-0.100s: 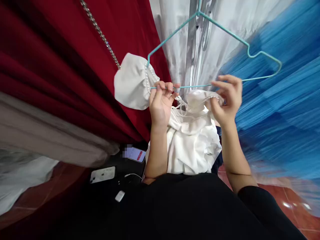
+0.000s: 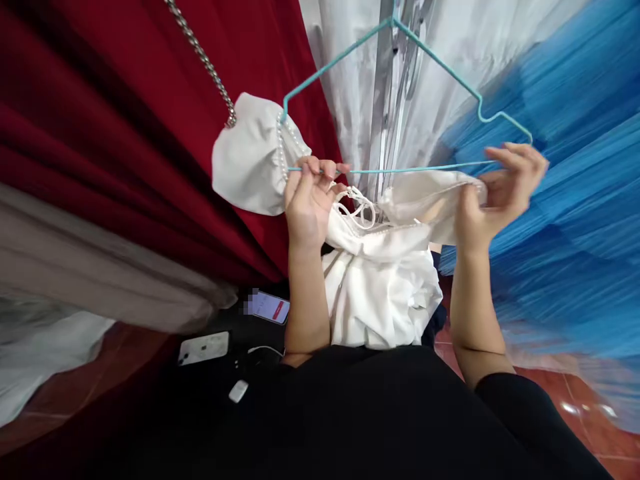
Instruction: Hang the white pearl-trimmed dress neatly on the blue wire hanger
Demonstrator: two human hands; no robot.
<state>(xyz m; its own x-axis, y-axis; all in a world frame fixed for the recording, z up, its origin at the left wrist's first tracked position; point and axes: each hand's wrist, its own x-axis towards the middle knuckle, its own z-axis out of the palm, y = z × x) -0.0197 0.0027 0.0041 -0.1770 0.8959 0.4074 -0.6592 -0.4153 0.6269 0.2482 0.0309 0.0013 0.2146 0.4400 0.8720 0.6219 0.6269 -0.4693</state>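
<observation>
My left hand (image 2: 311,200) is closed around the bottom bar of a thin turquoise clothes hanger (image 2: 340,60). Beside it, one puffed sleeve (image 2: 250,157) of a white garment (image 2: 380,287), trimmed with small pearls, hangs over the hanger's left end. My right hand (image 2: 503,190) pinches the edge of the other sleeve (image 2: 440,190) between thumb and fingers, pulling it out taut below the bar. Its outer fingers reach the hanger's right corner. White drawstrings (image 2: 357,210) dangle between the hands. The garment's lower part lies bunched over my lap.
A dark red curtain (image 2: 125,120) is on the left, with a chain of beads (image 2: 205,60) before it. Blue tulle (image 2: 580,220) is on the right, and a metal pole (image 2: 387,87) stands behind the hanger. Two phones (image 2: 204,348) and a small white case (image 2: 239,391) lie low left.
My right hand has moved right, stretching the sleeve edge toward the hanger's right end. The hanger and my left hand have shifted slightly left and up.
</observation>
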